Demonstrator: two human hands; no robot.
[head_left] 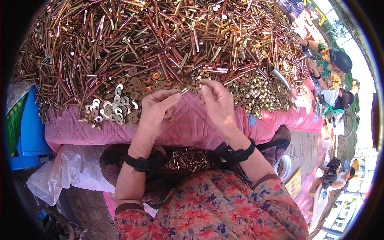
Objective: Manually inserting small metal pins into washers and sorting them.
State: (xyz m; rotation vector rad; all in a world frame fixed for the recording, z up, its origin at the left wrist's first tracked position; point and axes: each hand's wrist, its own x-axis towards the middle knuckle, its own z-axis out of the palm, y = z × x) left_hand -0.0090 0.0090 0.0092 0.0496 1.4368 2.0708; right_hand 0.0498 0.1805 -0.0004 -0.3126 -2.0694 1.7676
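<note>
Metal cylinder [184, 91], short with a bright end, pinched at twelve o'clock from the middle of the view, low over the near edge of a big heap. Held in the left hand [154, 110], at ten o'clock, with thumb and forefinger closed on it and most of its length hidden between them; free end tilted up toward two o'clock. Right hand [219, 107] at two o'clock, fingers curled inward, tips of thumb and forefinger close together, near the cylinder but apart from it. Cannot tell about any hold there: too small to make out. Dark bands on both wrists.

Beyond both hands, from ten round to two o'clock, heaped thickly: copper- and brass-toned metal tubes [160, 40], lying at all angles. Toward ten o'clock, close to the left hand, piled flat washers [119, 110], some silvery, some dull bronze. Toward two o'clock, just past the right hand, massed small brass-toned fittings [256, 96], with a curved grey pipe [281, 77] beside them. Beneath it all, pink quilted cloth [184, 132], bare between the forearms.

Further out: blue bin [32, 130] at nine o'clock, clear plastic sheet [74, 170] at eight, thin coppery pieces [186, 158] at six between the knees, white bowl [289, 166] at four, and a co-worker in a dark cap [341, 62] between two and three.
</note>
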